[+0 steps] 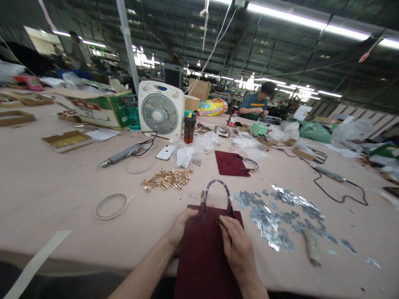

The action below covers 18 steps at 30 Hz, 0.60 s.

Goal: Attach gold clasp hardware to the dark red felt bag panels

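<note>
A dark red handbag panel with a plastic-wrapped loop handle lies at the table's front edge, reaching over it toward me. My left hand grips its left side, thumb on the front and fingers behind. The fingertips of my right hand are pinched together at the panel's upper part, just right of the handle's left end. A small dark bit shows at those fingertips, too small to name. Beyond the panel lies a heap of gold-coloured metal fittings. Flat silver metal plates are scattered to the right.
Another dark red panel with a handle lies farther back. Corded electric screwdrivers rest at left and right. A box fan, a phone and a tape roll are on the table. A person sits across.
</note>
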Motion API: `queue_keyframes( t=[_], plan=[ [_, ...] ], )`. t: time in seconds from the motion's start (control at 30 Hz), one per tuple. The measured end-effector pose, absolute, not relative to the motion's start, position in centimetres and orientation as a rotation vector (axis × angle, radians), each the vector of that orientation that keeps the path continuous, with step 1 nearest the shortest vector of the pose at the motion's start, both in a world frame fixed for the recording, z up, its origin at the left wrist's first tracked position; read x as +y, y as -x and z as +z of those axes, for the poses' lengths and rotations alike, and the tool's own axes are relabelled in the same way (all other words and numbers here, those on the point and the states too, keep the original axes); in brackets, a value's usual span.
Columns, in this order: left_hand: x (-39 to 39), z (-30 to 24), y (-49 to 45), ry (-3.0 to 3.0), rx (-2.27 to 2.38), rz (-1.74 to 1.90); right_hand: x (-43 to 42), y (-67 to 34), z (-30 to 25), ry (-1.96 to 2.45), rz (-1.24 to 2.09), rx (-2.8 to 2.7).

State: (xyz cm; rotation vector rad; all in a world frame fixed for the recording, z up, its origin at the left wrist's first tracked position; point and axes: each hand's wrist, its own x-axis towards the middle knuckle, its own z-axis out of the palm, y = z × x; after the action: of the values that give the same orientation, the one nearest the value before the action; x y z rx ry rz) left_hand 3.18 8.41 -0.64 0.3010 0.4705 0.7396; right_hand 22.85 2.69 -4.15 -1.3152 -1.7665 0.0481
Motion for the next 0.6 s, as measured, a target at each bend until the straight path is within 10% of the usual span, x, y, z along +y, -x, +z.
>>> queue_keyframes(
  t=[0.6],
  plan=[
    [8.3,-1.1,-3.4,-0.320,0.538,0.717,2.7,-22.1,-4.3,1.400,-0.043,-1.815]
  ],
)
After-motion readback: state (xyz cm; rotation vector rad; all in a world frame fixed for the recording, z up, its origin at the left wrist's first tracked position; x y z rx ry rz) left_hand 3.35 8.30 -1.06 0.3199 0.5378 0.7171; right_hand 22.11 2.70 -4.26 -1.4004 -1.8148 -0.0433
